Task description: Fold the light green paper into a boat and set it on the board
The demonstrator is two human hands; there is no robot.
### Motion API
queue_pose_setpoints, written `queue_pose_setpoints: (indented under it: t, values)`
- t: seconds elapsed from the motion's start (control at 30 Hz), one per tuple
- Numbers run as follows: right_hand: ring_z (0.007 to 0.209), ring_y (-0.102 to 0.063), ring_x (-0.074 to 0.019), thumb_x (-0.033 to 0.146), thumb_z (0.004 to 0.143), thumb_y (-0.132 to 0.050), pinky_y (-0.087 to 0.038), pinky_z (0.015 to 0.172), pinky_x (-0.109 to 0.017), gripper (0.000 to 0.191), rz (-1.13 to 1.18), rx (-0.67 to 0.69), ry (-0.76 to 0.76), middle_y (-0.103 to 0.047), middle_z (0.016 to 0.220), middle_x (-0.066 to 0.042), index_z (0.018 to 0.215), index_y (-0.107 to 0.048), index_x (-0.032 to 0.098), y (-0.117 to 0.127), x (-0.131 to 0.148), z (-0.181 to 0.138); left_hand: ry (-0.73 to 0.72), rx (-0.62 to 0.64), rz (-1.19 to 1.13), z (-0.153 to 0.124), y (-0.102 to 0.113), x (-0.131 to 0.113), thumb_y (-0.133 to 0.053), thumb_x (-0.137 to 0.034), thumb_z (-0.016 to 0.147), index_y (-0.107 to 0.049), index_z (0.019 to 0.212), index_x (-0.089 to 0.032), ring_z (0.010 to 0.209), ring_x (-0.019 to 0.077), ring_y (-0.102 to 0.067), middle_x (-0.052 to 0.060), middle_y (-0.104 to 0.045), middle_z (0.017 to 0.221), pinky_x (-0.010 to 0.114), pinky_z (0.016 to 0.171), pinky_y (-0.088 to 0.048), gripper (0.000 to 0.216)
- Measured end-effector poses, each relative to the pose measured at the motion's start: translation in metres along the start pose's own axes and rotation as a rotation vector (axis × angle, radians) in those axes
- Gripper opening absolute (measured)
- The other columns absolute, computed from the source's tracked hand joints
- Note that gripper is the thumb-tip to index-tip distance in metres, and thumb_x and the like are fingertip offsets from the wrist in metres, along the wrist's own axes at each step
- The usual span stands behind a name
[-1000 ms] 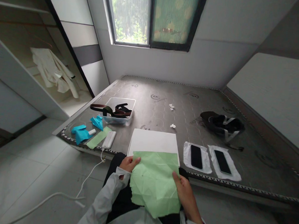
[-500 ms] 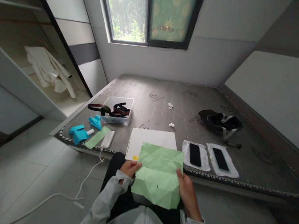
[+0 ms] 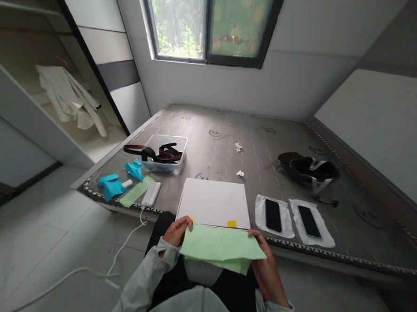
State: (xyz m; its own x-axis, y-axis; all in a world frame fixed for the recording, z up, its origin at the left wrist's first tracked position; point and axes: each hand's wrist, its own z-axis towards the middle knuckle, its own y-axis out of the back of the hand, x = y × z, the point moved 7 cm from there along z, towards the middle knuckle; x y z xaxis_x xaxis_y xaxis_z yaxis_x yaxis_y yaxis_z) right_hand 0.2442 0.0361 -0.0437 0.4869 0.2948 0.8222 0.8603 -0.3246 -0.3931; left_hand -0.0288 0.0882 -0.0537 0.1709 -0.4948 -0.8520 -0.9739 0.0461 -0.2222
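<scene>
A creased sheet of light green paper (image 3: 220, 244) is stretched between my two hands above my lap, folded over so that a lower layer shows beneath its front edge. My left hand (image 3: 177, 230) pinches its left end, and my right hand (image 3: 263, 256) grips the right end with the thumb along the edge. Just beyond the paper lies a flat white box (image 3: 213, 201) with two yellow patches at its near side. Part of a grey-white object (image 3: 201, 272) shows under the paper on my lap; its kind is unclear.
On the mattress (image 3: 208, 156) a clear plastic bin (image 3: 163, 167) holds belts (image 3: 159, 155). Blue paper pieces (image 3: 113, 188), a green strip (image 3: 135, 194) and a white power strip (image 3: 151, 195) lie left. Two phones (image 3: 273, 215) on white wraps and a dark cap (image 3: 308, 171) lie right.
The green paper was spread open and tilted up; now it is folded over and lower, uncovering the near edge of the white box. Both hands keep hold of its sides.
</scene>
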Motion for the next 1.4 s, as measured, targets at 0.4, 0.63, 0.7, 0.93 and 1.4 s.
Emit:
queue_pose_setpoints:
  t: [0.4,0.63,0.7,0.93,1.4]
  values:
    - [0.131,-0.053,-0.0304,0.076,0.065,-0.074,-0.044,0.109,-0.048,0.077,0.506,-0.082,-0.009,-0.056,0.142,-0.009,0.122,-0.066,0.025,-0.044,-0.028,-0.011,-0.173,-0.162,0.101,-0.031,-0.018,-0.012,-0.055,-0.053,0.074,-0.052,0.067,-0.017,0.048,0.0009,-0.04,-0.007,-0.045,0.051,0.015,0.051,-0.029,0.037]
    - [0.125,-0.058,-0.0282,0.046,0.055,-0.093,-0.045,0.109,-0.042,0.095,0.267,-0.246,-0.026,-0.065,0.131,-0.01,0.137,-0.054,0.02,-0.041,-0.025,-0.015,-0.269,0.101,0.206,-0.034,-0.033,0.003,-0.057,-0.041,0.07,-0.065,0.064,-0.014,0.085,0.0079,-0.064,0.004,-0.071,0.082,0.016,0.082,-0.047,0.029]
    - [0.123,-0.059,-0.0283,0.054,0.055,-0.091,-0.044,0.109,-0.04,0.089,0.099,-0.232,0.017,-0.067,0.127,-0.01,0.129,-0.06,0.017,-0.034,-0.017,-0.013,-0.251,0.067,0.167,-0.032,-0.028,0.003,-0.057,-0.049,0.071,-0.068,0.08,-0.015,0.102,0.0106,-0.066,0.006,-0.073,0.108,0.017,0.092,-0.049,0.036]
    - [0.099,-0.069,-0.0327,0.065,0.076,-0.072,-0.055,0.087,-0.042,0.062,-0.525,0.154,0.101,-0.072,0.107,-0.016,0.105,-0.073,0.011,-0.053,-0.012,-0.017,-0.131,0.065,0.362,-0.026,-0.041,0.0,-0.064,-0.067,0.069,-0.073,0.105,-0.017,0.087,0.0073,-0.068,0.006,-0.076,0.099,0.013,0.074,-0.05,0.062]
    - [0.117,-0.062,-0.0297,0.059,0.059,-0.086,-0.05,0.103,-0.042,0.093,-0.407,0.363,0.124,-0.06,0.134,-0.014,0.139,-0.057,0.022,-0.062,-0.042,-0.023,-1.415,-0.383,0.981,-0.099,-0.063,-0.066,-0.061,-0.013,0.081,-0.074,0.1,-0.019,0.091,0.0016,-0.073,-0.001,-0.079,0.096,0.007,0.089,-0.058,0.024]
